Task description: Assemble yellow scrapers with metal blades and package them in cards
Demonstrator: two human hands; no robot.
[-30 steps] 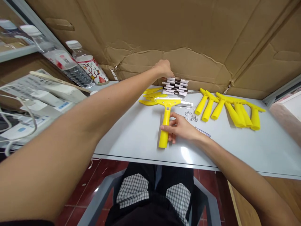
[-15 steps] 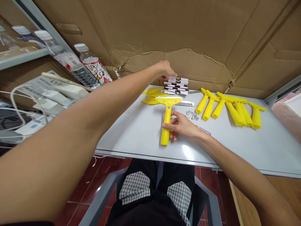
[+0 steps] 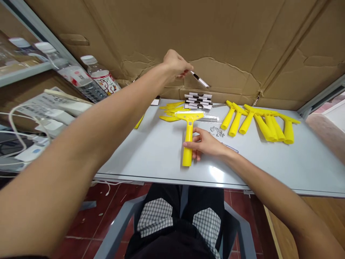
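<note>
My left hand [image 3: 176, 64] is raised above the back of the table, its fingers pinching one end of a narrow white-and-black folded card sleeve [image 3: 199, 80]. Below it lies a pile of similar card sleeves [image 3: 198, 101]. My right hand [image 3: 206, 142] grips the handle of a yellow scraper [image 3: 187, 153], whose wide head with a pale edge strip points to the back. Flat yellow plastic pieces [image 3: 171, 118] lie left of the scraper's head. Beside the head, on the right, are metal blades [image 3: 211, 118], and nearer my right hand is a scatter of small screws [image 3: 217, 132].
Several yellow scraper handles [image 3: 246, 122] lie in a row on the right of the table [image 3: 151, 158]. A thin pen-like tool [image 3: 230, 148] rests behind my right wrist. Bottles [image 3: 101, 75], boxes and white cables stand at the left. A cardboard wall [image 3: 215, 43] closes the back.
My left hand has lifted up and slightly left from the pile, carrying one card sleeve with it. My right hand still holds the scraper in about the same place.
</note>
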